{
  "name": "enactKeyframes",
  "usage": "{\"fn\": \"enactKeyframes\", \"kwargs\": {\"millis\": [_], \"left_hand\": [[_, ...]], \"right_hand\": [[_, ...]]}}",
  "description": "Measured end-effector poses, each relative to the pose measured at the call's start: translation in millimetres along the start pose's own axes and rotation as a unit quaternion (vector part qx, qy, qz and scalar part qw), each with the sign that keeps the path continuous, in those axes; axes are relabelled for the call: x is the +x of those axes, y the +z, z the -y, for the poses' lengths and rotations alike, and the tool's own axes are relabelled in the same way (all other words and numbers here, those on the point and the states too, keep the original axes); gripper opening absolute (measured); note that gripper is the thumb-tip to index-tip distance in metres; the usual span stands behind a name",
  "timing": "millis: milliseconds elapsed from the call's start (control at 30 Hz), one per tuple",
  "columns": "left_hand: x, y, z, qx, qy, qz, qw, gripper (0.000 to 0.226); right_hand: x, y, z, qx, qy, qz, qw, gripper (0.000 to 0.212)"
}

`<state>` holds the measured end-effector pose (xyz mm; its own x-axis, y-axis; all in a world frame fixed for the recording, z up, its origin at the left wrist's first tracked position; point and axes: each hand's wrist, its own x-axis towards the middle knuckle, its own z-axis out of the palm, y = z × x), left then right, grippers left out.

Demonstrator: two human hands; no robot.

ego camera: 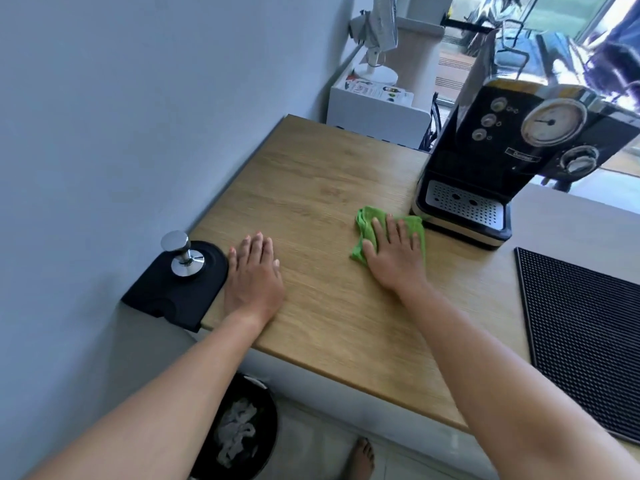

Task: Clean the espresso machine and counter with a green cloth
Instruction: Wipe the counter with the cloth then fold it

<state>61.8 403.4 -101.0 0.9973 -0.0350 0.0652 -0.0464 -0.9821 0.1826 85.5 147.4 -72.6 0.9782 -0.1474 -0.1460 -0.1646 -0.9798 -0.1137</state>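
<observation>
The right hand (394, 252) presses flat on the green cloth (388, 233) on the wooden counter (311, 188), just beside the espresso machine (502, 150) (drip tray side). The left hand (252, 271) rests flat beside the tamper (181, 252) on its black mat (173, 289).

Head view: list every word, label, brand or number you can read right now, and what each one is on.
Nothing reads with certainty.
The nameplate on the espresso machine: one short word, maybe opening with "D", too blurred to read.
The round gauge: dial markings too blurred.
Symbols beside the three round buttons: too small.
The printed packaging on the white cabinet: print too small.
</observation>
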Motion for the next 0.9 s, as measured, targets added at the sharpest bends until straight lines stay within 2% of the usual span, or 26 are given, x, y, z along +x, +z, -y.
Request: {"fn": "enactKeyframes", "kwargs": {"millis": [67,200,267,367,433,500,600,667,767,900], "left_hand": [[1,1,0,-0.001,-0.001,-0.003,1.0,0.056],[0,0,0,-0.006,-0.005,0.006,1.0,0.055],[-1,-8,-2,-0.014,-0.006,-0.002,1.0,0.053],[9,-22,0,-0.039,-0.009,-0.023,0.999,0.052],[18,-23,5,-0.04,-0.018,-0.028,0.999,0.053],[22,-17,7,-0.022,-0.03,-0.016,0.999,0.056],[23,-3,7,-0.001,-0.041,-0.017,0.999,0.057],[24,1,7,-0.002,-0.037,-0.025,0.999,0.056],[25,1,8,-0.001,-0.035,-0.031,0.999,0.055],[25,0,8,0.004,-0.035,-0.021,0.999,0.055]], "right_hand": [[20,2,38,0.019,0.012,0.007,1.0,0.063],[-2,16,95,0.008,-0.113,0.025,0.993,0.061],[-37,21,88,-0.008,-0.194,0.022,0.981,0.06],[-76,19,42,-0.028,-0.283,0.034,0.958,0.058],[-70,14,9,-0.039,-0.274,0.037,0.96,0.059],[-41,7,-10,-0.039,-0.203,0.02,0.978,0.061],[28,1,1,-0.016,-0.091,-0.012,0.996,0.061],[72,-2,27,-0.002,-0.051,-0.002,0.999,0.062],[109,-3,80,0.005,-0.053,0.017,0.998,0.068],[88,5,128,-0.005,-0.152,0.032,0.988,0.071]]}}
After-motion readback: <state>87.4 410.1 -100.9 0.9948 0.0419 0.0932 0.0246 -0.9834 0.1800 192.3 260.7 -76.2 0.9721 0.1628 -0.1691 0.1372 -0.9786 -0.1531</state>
